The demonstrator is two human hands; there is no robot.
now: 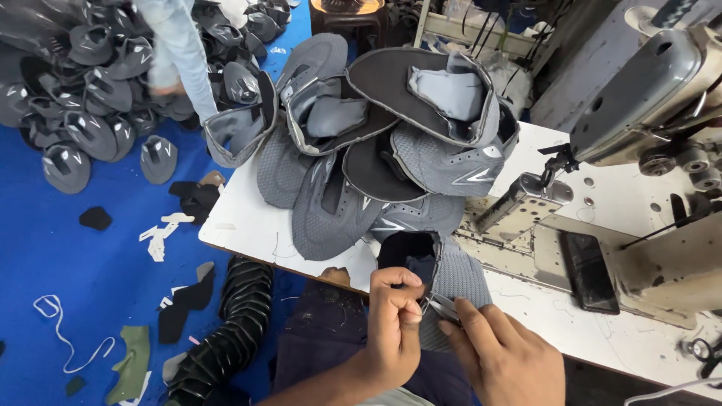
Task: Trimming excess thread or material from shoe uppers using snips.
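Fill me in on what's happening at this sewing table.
A person at the white table holds a grey shoe upper at its near edge. The left hand pinches its dark lining, while the right hand works a small metal tool against it. More grey uppers lie piled beside the sewing machine.

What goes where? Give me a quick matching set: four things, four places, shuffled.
1 snips
2 phone
3 upper pile
4 scraps

A blue floor, left of table
B between both hands' fingers, at the held upper
C flat by the sewing machine
D table's far end

Pairs: 1-B, 2-C, 3-D, 4-A
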